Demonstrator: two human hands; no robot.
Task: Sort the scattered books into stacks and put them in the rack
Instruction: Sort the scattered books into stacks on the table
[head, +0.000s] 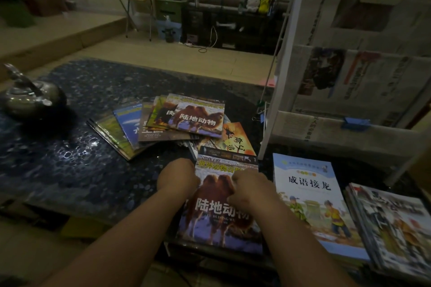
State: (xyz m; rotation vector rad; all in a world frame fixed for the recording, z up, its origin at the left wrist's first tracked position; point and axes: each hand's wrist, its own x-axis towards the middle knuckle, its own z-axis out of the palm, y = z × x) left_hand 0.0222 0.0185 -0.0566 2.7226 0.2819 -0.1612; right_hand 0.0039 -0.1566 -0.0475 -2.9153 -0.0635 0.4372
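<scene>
Both hands are down on the camel-cover book (pixel 219 212) at the near edge of the dark, speckled bench (pixel 77 158). The left hand (pixel 178 176) is curled on the book's left edge near the top corner; the right hand (pixel 250 187) is bunched on the cover just beside it, fingers tucked, so I cannot tell whether either truly pinches the book or only presses it. The book lies flat, its long axis running from about six o'clock to twelve, toward the scattered pile (pixel 168 121).

That pile fans out at twelve to eleven o'clock from the hands, with a second camel cover on top. At three o'clock, just beside the held book, sits the pale blue book (pixel 312 196), and further right a blurred stack (pixel 391 223). The white rack (pixel 277 100) stands at one to two o'clock, so the right hand is nearer it. My guess is this book is being squared before more join it.
</scene>
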